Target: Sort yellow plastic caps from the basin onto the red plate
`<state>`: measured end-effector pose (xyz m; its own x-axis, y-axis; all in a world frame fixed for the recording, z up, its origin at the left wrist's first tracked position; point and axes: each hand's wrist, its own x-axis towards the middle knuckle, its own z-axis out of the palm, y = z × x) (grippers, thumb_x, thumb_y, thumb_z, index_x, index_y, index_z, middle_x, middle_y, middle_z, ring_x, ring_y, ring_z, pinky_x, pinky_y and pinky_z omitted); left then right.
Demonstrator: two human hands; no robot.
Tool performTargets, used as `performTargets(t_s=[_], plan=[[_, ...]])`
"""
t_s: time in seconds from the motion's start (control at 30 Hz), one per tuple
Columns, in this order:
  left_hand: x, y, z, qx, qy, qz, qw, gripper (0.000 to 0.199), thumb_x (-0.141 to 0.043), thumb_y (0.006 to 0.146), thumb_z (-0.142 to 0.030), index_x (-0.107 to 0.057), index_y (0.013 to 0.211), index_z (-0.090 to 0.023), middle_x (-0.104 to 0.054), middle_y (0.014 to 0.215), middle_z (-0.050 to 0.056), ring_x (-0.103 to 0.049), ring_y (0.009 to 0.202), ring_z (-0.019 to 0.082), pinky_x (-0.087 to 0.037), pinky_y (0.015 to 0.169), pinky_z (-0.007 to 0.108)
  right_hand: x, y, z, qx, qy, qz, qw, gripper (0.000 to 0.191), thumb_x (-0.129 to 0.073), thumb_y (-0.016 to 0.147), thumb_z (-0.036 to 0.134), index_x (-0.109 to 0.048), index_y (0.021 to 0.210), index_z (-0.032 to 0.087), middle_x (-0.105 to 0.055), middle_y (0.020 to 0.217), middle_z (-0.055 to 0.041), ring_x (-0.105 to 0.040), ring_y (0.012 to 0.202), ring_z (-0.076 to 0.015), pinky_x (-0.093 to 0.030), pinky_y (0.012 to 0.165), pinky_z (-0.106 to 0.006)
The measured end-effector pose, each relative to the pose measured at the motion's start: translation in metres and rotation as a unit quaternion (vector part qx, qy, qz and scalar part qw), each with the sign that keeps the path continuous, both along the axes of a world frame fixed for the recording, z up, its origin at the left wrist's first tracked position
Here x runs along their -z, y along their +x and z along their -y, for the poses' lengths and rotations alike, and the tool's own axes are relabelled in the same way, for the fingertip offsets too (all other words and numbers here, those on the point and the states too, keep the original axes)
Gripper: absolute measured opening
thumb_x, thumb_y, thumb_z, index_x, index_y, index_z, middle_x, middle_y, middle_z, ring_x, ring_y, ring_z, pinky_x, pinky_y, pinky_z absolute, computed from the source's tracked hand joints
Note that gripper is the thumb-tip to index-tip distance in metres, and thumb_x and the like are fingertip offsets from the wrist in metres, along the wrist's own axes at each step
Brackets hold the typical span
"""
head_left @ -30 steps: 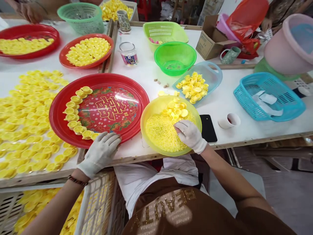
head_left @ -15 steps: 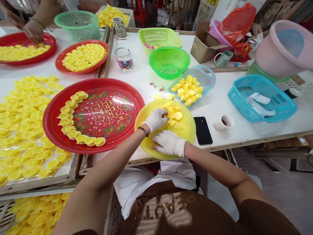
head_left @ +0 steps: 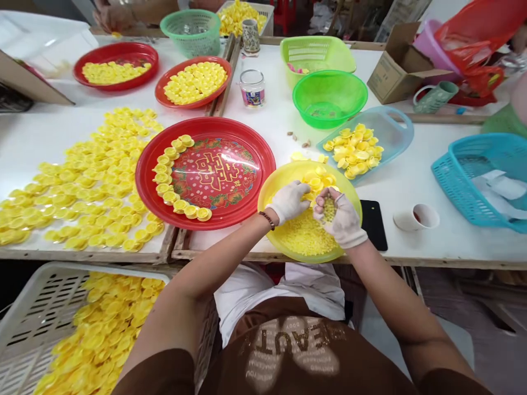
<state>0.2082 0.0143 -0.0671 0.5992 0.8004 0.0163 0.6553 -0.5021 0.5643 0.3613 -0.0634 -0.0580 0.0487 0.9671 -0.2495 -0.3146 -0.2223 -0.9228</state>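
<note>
Both gloved hands are over a yellow bowl [head_left: 269, 244] holding small yellow pellets [head_left: 307, 236] and round yellow pieces [head_left: 319, 178]. My left hand [head_left: 290, 202] is at the bowl's left side with its fingers curled beside the round pieces; what it holds, if anything, is hidden. My right hand [head_left: 340, 219] is turned partly palm up on the right, its bent fingers cupped round some pellets. Left of the bowl, a red tray [head_left: 263, 189] bears a curved row of yellow pieces [head_left: 164, 173] along its left side.
A blue scoop tray [head_left: 397, 131] of yellow pieces and a green bowl [head_left: 329, 99] lie beyond. On the right are a phone [head_left: 373, 225], a cup [head_left: 415, 218] and a blue basket [head_left: 465, 175]. Many yellow pieces [head_left: 94, 186] cover the left table. Another person's hand [head_left: 115, 19] is at the back.
The view has swung left. My right hand has lifted from the bowl's near side, turned over and now cups pellets at the right. My left hand remains near the round pieces.
</note>
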Motion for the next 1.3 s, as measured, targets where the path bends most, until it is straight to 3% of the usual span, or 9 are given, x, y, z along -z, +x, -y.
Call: performTargets(t_s=[0.13, 0.33, 0.53, 0.7, 0.87, 1.03, 1.1, 1.17, 1.3], plan=[[-0.007, -0.018, 0.014, -0.038, -0.005, 0.06, 0.997, 0.029, -0.068, 0.084, -0.025, -0.067, 0.111, -0.015, -0.073, 0.1, 0.009, -0.069, 0.091, 0.023, -0.056, 0.085, 0.036, -0.013, -0.002, -0.006, 0.057, -0.019, -0.122, 0.991, 0.046, -0.07, 0.086, 0.06, -0.043, 0.082, 0.023, -0.04, 0.062, 0.009, -0.033, 0.044, -0.0047, -0.022, 0.039, -0.019], [-0.004, -0.034, 0.042, 0.001, -0.027, 0.119, 0.993, 0.02, -0.063, 0.085, -0.027, -0.065, 0.103, -0.019, -0.072, 0.09, 0.004, -0.067, 0.081, 0.019, -0.055, 0.079, 0.033, -0.032, -0.026, -0.014, 0.117, 0.094, -0.088, 0.985, 0.049, -0.067, 0.088, 0.064, -0.043, 0.077, 0.023, -0.042, 0.061, 0.0081, -0.036, 0.044, -0.0054, -0.028, 0.04, -0.02], [-0.002, -0.028, 0.049, -0.003, -0.061, 0.154, 0.986, 0.017, -0.062, 0.083, -0.026, -0.061, 0.099, -0.021, -0.072, 0.091, 0.003, -0.067, 0.083, 0.02, -0.056, 0.08, 0.034, -0.023, -0.044, -0.015, 0.141, 0.154, -0.049, 0.977, 0.045, -0.061, 0.092, 0.063, -0.046, 0.077, 0.024, -0.044, 0.065, 0.0061, -0.048, 0.051, -0.0087, -0.042, 0.048, -0.024], [-0.002, -0.031, 0.05, -0.008, -0.03, 0.146, 0.989, 0.023, -0.063, 0.085, -0.027, -0.061, 0.106, -0.019, -0.073, 0.101, 0.007, -0.069, 0.09, 0.022, -0.057, 0.085, 0.038, -0.022, -0.035, -0.014, 0.142, 0.127, -0.073, 0.979, 0.046, -0.065, 0.091, 0.062, -0.042, 0.077, 0.024, -0.04, 0.061, 0.0075, -0.036, 0.046, -0.0063, -0.03, 0.043, -0.021], [-0.005, -0.036, 0.053, -0.004, 0.072, 0.172, 0.982, 0.026, -0.063, 0.089, -0.025, -0.061, 0.114, -0.019, -0.071, 0.118, 0.01, -0.067, 0.109, 0.024, -0.056, 0.098, 0.041, -0.018, -0.018, -0.005, 0.125, 0.108, -0.047, 0.985, 0.043, -0.068, 0.089, 0.058, -0.048, 0.077, 0.023, -0.036, 0.058, 0.0085, -0.029, 0.044, -0.0054, -0.023, 0.04, -0.02], [-0.009, -0.038, 0.051, -0.013, 0.035, 0.215, 0.976, 0.033, -0.062, 0.091, -0.027, -0.062, 0.123, -0.017, -0.071, 0.12, 0.01, -0.069, 0.1, 0.019, -0.059, 0.091, 0.034, -0.007, -0.009, 0.006, 0.097, 0.088, 0.034, 0.991, 0.041, -0.061, 0.094, 0.06, -0.049, 0.078, 0.024, -0.036, 0.057, 0.0081, -0.029, 0.044, -0.0072, -0.023, 0.042, -0.023], [-0.017, -0.045, 0.049, -0.003, 0.032, 0.209, 0.977, 0.033, -0.06, 0.093, -0.028, -0.064, 0.124, -0.018, -0.071, 0.119, 0.009, -0.069, 0.097, 0.018, -0.059, 0.089, 0.032, -0.004, -0.005, 0.01, 0.07, 0.106, 0.126, 0.984, 0.037, -0.055, 0.099, 0.056, -0.051, 0.08, 0.023, -0.04, 0.06, 0.0066, -0.034, 0.047, -0.0089, -0.028, 0.046, -0.024], [-0.029, -0.06, 0.043, -0.022, 0.045, 0.202, 0.978, 0.031, -0.059, 0.093, -0.03, -0.066, 0.121, -0.017, -0.072, 0.115, 0.008, -0.069, 0.094, 0.017, -0.058, 0.088, 0.031, -0.003, -0.002, 0.014, -0.004, 0.157, 0.277, 0.948, 0.035, -0.052, 0.102, 0.048, -0.054, 0.079, 0.022, -0.046, 0.064, 0.0038, -0.042, 0.055, -0.0112, -0.035, 0.055, -0.027], [-0.052, -0.116, 0.02, -0.121, 0.084, 0.129, 0.981, 0.029, -0.063, 0.087, -0.032, -0.068, 0.112, -0.018, -0.075, 0.107, 0.006, -0.07, 0.094, 0.02, -0.056, 0.09, 0.032, -0.001, 0.0, 0.019, -0.196, 0.27, 0.541, 0.772, 0.027, -0.057, 0.101, 0.034, -0.065, 0.079, 0.019, -0.065, 0.081, -0.0041, -0.056, 0.081, -0.0188, -0.042, 0.08, -0.036]])
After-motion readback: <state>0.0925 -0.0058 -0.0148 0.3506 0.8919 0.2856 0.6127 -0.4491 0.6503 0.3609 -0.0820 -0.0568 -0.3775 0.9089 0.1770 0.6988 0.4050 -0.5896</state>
